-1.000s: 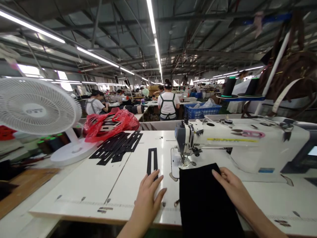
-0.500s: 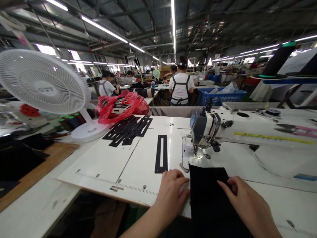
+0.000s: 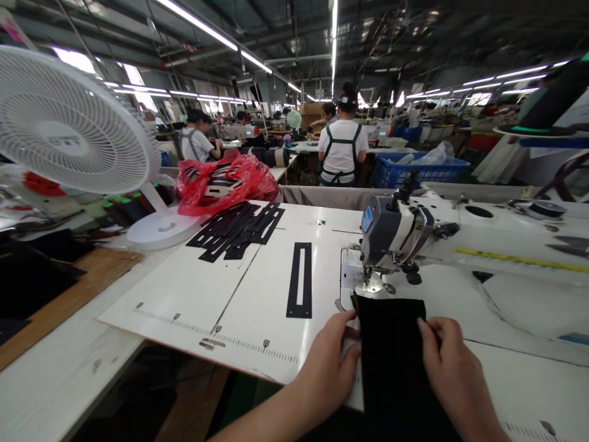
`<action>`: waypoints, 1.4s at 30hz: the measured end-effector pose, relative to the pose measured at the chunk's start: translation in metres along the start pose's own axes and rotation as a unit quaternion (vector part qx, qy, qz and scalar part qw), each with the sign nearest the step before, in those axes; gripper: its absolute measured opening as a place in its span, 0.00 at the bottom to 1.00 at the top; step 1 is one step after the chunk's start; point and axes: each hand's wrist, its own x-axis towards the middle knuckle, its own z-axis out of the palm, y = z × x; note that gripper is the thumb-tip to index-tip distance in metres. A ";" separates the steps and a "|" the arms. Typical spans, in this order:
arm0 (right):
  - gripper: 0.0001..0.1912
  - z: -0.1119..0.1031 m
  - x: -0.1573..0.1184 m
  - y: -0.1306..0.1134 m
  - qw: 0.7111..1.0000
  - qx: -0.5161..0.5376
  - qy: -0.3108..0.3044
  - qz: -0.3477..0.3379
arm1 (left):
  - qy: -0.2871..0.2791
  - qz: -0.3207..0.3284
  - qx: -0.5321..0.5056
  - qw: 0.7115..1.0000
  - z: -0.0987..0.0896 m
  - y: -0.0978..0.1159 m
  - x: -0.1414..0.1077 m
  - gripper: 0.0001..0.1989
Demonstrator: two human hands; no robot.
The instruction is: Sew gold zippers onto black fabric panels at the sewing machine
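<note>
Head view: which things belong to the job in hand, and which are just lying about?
Seemingly in the job:
black cloth, left hand and right hand at its side edges
sewing machine, cloth at its near side
slotted strip and strip pile, probably

Apparently just lying about:
fan
blue basket
red bag, though its contents may belong

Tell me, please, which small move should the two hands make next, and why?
Probably ease the black fabric forward, under the head of the sewing machine. Its far edge seems to lie just short of there, and the left hand and right hand are at its opposite side edges, placed to guide it.
</note>
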 end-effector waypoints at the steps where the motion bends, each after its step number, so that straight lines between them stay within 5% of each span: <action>1: 0.17 0.000 0.000 0.000 1.000 0.028 -0.006 0.010 | 0.013 -0.033 -0.054 0.998 0.003 -0.003 0.003 0.26; 6: 0.17 -0.004 0.002 0.003 0.992 0.121 -0.031 0.037 | -0.016 -0.128 -0.219 0.967 0.009 -0.009 0.028 0.17; 11: 0.18 -0.015 0.006 0.008 0.995 0.088 -0.002 0.047 | -0.012 -0.137 -0.181 0.974 -0.001 -0.013 0.039 0.11; 19: 0.20 -0.006 0.015 0.016 0.995 0.060 -0.052 0.065 | -0.037 -0.150 -0.146 0.977 -0.012 -0.026 0.039 0.10; 21: 0.20 -0.005 0.014 0.017 0.995 0.059 -0.038 0.065 | -0.047 -0.146 -0.149 0.977 -0.012 -0.019 0.033 0.21; 24: 0.20 -0.009 0.013 0.014 0.995 0.069 -0.014 0.067 | 0.001 -0.091 -0.037 0.995 -0.012 -0.001 0.022 0.37; 28: 0.19 -0.015 0.006 0.003 0.994 0.094 0.021 0.051 | 0.048 -0.037 0.167 0.984 -0.008 0.017 0.020 0.14; 32: 0.18 -0.013 -0.007 -0.003 0.990 0.134 0.017 0.027 | 0.019 -0.049 0.238 0.970 -0.001 0.008 0.033 0.14; 36: 0.22 -0.034 -0.008 -0.002 0.994 0.078 0.065 -0.048 | -0.011 0.002 0.199 0.980 -0.004 0.011 0.040 0.05; 39: 0.28 -0.068 0.003 -0.004 0.974 0.030 0.107 -0.195 | -0.092 0.074 0.099 0.988 -0.011 0.042 0.036 0.04; 42: 0.22 -0.095 0.014 -0.003 0.944 0.059 -0.001 -0.325 | -0.166 0.108 0.031 0.980 -0.019 0.079 0.029 0.02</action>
